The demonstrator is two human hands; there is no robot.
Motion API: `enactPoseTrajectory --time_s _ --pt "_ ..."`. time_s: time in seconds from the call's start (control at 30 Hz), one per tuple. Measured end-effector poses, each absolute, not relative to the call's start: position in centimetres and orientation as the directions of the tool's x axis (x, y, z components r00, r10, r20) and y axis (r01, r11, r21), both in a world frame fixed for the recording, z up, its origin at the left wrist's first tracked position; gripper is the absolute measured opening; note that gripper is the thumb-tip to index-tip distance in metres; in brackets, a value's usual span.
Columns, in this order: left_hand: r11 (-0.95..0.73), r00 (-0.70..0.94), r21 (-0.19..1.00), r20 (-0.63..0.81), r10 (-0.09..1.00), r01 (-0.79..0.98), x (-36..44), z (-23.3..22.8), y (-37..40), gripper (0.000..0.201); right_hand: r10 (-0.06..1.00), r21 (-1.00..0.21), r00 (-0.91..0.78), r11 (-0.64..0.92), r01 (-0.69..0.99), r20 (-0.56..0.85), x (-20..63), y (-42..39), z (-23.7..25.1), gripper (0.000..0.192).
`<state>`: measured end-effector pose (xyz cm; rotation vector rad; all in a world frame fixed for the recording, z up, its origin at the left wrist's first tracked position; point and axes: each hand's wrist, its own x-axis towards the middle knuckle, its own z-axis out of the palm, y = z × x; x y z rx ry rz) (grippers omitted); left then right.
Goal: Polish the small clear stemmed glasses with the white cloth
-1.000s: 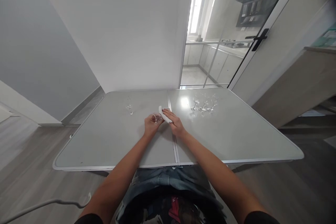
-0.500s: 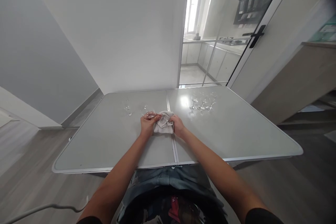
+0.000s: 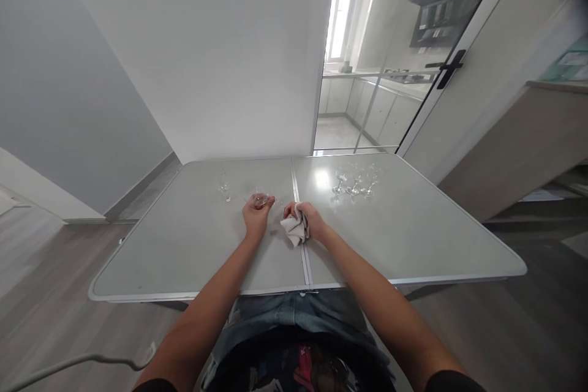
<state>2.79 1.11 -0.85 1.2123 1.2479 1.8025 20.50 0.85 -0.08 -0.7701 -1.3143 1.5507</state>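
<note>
On the grey desk point(image 3: 193, 245), smooth and split by a centre seam, the left hand point(image 3: 255, 218) held a small clear glass point(image 3: 261, 199), its grip clamped on it. Just beside it, the right hand point(image 3: 309, 218) was closed around a crumpled pale cloth point(image 3: 295, 230) that hung down to the desktop. One stemmed glass point(image 3: 224, 186) stood apart at left; about three more point(image 3: 353, 181) clustered at right. No writing was legible.
</note>
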Motion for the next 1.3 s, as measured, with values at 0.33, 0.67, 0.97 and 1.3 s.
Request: enactPoseTrajectory --time_s 0.33,0.67,0.97,1.3 --pt "-0.297 -0.182 0.955 0.292 0.939 -0.002 3.5 -2.0 1.0 0.033 0.881 -0.691 -0.280 0.473 0.546 0.382 19.5 0.6 -1.0 0.025" --pt "-0.414 0.023 0.896 0.416 0.909 0.159 3.8 -1.2 0.5 0.039 0.922 -0.468 -0.211 0.351 0.811 0.325 21.2 0.8 0.0 0.028" --pt "-0.409 -0.368 0.728 0.651 0.663 0.551 -0.4 0.4 0.4 0.017 0.895 -0.610 0.411 -0.230 0.758 0.173 33.3 4.1 1.1 0.031" --pt "-0.085 -0.664 0.684 0.726 0.178 0.725 -6.8 1.2 1.5 0.029 0.898 -0.578 0.429 -0.298 0.760 0.100 35.4 5.0 -0.8 0.028"
